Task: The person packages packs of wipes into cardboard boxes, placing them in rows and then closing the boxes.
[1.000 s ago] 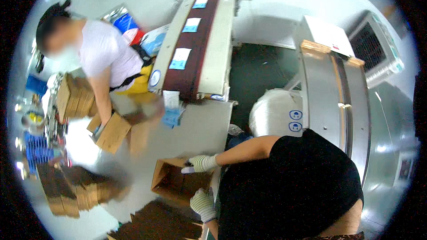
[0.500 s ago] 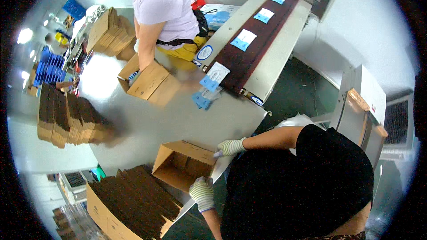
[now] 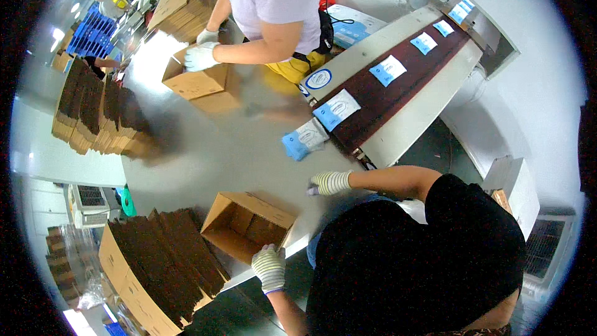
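Note:
An open cardboard box (image 3: 239,227) stands on the grey metal table (image 3: 205,149) with its opening facing up and its inside bare. At the box's near rim, my left hand (image 3: 269,267), in a striped knit glove, has its fingers closed on the edge. My right hand (image 3: 329,183), gloved the same way, is above the table edge, apart from the box and holding nothing, fingers stretched out. Beyond it, blue-and-white packets (image 3: 305,139) lie overlapping on the table at the end of the conveyor. Another packet (image 3: 337,110) lies on the belt's end.
Several more packets lie along the dark conveyor belt (image 3: 398,87). Across the table a co-worker's gloved hands (image 3: 202,56) are at another cardboard box (image 3: 198,83). Stacks of flattened cartons stand left of my box (image 3: 161,261) and at the table's far left (image 3: 102,109).
My right hand has let go of the box rim and moved away toward the packets. My left hand stays on the box. The co-worker's hand has come up out of the other box.

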`<state>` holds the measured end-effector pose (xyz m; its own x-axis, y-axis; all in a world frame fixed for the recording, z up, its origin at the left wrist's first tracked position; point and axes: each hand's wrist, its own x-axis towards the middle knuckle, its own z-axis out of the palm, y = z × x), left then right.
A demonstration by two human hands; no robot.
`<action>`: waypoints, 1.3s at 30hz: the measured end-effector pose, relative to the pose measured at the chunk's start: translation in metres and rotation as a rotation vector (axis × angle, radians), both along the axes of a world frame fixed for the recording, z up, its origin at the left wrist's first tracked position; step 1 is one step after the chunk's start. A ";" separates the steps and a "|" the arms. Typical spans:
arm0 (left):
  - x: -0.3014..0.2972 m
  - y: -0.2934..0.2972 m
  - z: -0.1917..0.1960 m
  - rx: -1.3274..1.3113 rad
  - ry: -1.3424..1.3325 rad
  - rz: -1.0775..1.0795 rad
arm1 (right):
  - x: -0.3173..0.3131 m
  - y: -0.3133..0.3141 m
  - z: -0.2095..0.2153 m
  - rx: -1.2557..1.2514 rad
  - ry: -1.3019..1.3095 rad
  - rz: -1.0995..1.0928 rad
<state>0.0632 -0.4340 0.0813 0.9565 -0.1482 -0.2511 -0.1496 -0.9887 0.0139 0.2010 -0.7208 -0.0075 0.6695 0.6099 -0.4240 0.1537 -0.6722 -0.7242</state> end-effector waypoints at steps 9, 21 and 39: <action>0.006 -0.005 0.007 -0.016 0.037 0.041 | 0.154 -0.029 0.031 -0.307 -0.787 0.151; 0.000 0.007 -0.001 -0.069 0.025 0.060 | 0.063 0.041 0.005 -0.495 -0.138 0.087; -0.013 0.032 -0.008 -0.020 0.251 -0.109 | -0.030 0.213 0.159 0.126 -0.383 0.356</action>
